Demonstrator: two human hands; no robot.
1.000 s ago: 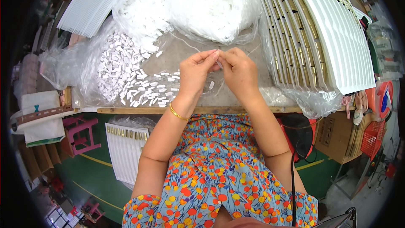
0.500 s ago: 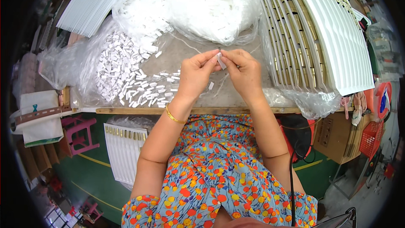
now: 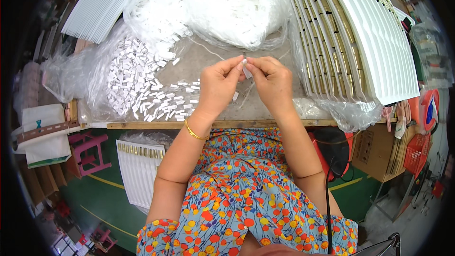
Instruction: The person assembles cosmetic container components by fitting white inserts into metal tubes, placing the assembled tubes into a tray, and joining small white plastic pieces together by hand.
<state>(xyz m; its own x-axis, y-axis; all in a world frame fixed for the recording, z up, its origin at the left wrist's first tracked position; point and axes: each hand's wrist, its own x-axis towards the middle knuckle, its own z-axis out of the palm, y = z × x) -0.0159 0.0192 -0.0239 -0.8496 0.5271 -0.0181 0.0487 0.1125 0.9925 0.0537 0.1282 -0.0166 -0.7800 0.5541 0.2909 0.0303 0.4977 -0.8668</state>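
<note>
left hand (image 3: 219, 83) + right hand (image 3: 273, 81) both pinching a white piece (image 3: 247, 72) between 'em | long axis slants bodyward, bit rightward | neither's nearer tbh

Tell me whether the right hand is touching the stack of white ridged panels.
Apart. The head view shows it: grey tabletop is visible between the right hand and the left edge of the stack of panels.

white piece (image 3: 247, 72), white pile (image 3: 128, 68) at left, blue dress (image 3: 251, 180) (red, orange, yellow spots), gold bangle (image 3: 190, 132), green floor (image 3: 95, 196), red basket (image 3: 419, 151) right
</note>
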